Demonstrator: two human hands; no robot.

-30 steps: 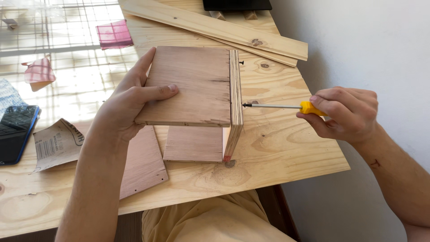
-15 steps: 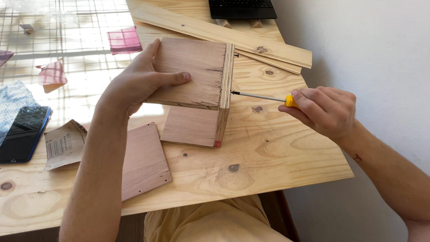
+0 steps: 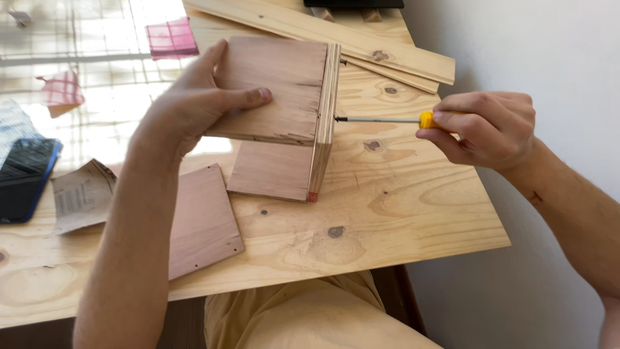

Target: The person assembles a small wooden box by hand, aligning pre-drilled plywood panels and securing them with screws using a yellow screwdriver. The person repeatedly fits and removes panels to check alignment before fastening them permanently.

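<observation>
My left hand [image 3: 194, 106] grips the top panel of a small plywood box [image 3: 284, 116] that stands on the pine table [image 3: 400, 213], thumb lying across the panel's upper face. My right hand [image 3: 484, 126] holds a yellow-handled screwdriver [image 3: 387, 119] level, its thin shaft pointing left with the tip against the box's right side panel. A second screw sticks out of that side panel higher up.
A loose reddish plywood panel [image 3: 200, 223] lies flat to the left of the box. Long pine boards [image 3: 349, 32] lie across the far end of the table. A dark phone [image 3: 22, 178], a paper scrap [image 3: 81, 194] and pink pieces [image 3: 171, 39] sit on the left. A white wall borders the right.
The view has shifted slightly; the box and both hands sit a little higher and further right in the picture. The screwdriver stays against the side panel, and both hands keep their hold.
</observation>
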